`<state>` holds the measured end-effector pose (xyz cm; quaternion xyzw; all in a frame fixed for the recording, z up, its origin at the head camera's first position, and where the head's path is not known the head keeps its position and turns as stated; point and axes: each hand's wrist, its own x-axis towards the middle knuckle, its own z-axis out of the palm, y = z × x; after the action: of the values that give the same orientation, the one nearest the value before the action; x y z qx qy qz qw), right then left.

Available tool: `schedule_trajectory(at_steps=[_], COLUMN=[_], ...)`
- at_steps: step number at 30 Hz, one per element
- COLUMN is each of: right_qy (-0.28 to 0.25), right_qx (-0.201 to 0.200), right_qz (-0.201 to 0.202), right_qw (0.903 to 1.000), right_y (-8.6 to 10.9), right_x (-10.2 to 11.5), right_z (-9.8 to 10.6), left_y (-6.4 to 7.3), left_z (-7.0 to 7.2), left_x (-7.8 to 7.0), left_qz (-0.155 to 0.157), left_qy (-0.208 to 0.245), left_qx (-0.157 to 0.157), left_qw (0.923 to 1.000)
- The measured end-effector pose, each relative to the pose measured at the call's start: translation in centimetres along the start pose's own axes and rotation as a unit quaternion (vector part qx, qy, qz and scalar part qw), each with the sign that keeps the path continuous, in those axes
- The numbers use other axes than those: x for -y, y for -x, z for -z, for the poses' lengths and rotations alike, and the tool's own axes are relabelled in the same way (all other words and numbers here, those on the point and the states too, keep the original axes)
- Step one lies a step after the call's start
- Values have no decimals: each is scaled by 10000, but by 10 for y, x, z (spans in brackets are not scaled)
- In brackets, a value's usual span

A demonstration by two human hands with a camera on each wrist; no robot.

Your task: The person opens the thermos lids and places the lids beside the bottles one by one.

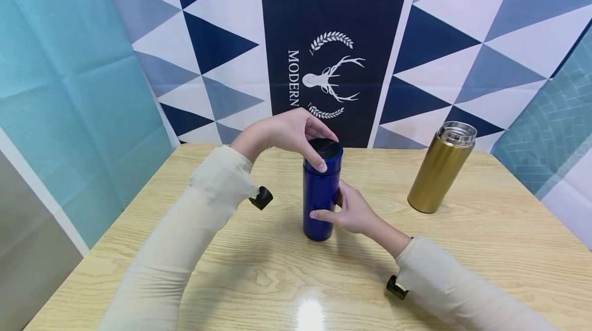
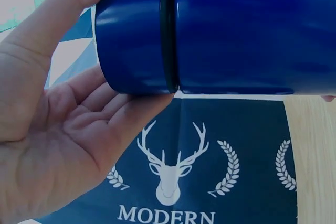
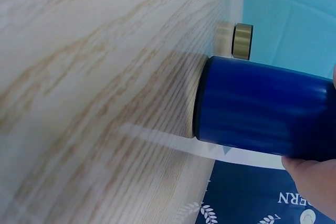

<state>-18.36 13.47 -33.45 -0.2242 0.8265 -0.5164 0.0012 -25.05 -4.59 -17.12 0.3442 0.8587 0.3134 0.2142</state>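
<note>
A blue thermos (image 1: 319, 202) stands upright on the wooden table, its black-topped lid (image 1: 326, 156) seated on the body. My left hand (image 1: 296, 133) reaches over from above and grips this lid between thumb and fingers. In the left wrist view a thin dark seam parts the lid (image 2: 134, 35) from the thermos body (image 2: 252, 35). Lower down, my right hand (image 1: 353, 210) holds the body from the right side, thumb across its front. The right wrist view has the thermos base (image 3: 252, 106) resting on the table.
A gold thermos (image 1: 441, 169) without a lid stands at the right rear of the table (image 1: 259, 269). A small gold cap (image 3: 242, 41) shows beyond the blue thermos in the right wrist view. Patterned cloth (image 1: 222, 58) hangs behind the table.
</note>
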Motion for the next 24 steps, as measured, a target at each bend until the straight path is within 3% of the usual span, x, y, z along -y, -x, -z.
schedule_trajectory(at_steps=[9,16,24], right_qy=[5,-1,39], right_qx=[24,39,25], right_qz=[64,-8,6], right_qw=[10000,10000,10000], right_y=[0,1,2], right_x=[-2,-2,0], right_z=[0,1,1], left_y=[7,12,16], left_z=[-9,-17,-23], left_x=[-8,-11,-18], left_qz=[273,381,556], left_qy=[-503,-914,-1056], left_qx=[-552,-1098,-1453], left_qw=[9968,9890,9822])
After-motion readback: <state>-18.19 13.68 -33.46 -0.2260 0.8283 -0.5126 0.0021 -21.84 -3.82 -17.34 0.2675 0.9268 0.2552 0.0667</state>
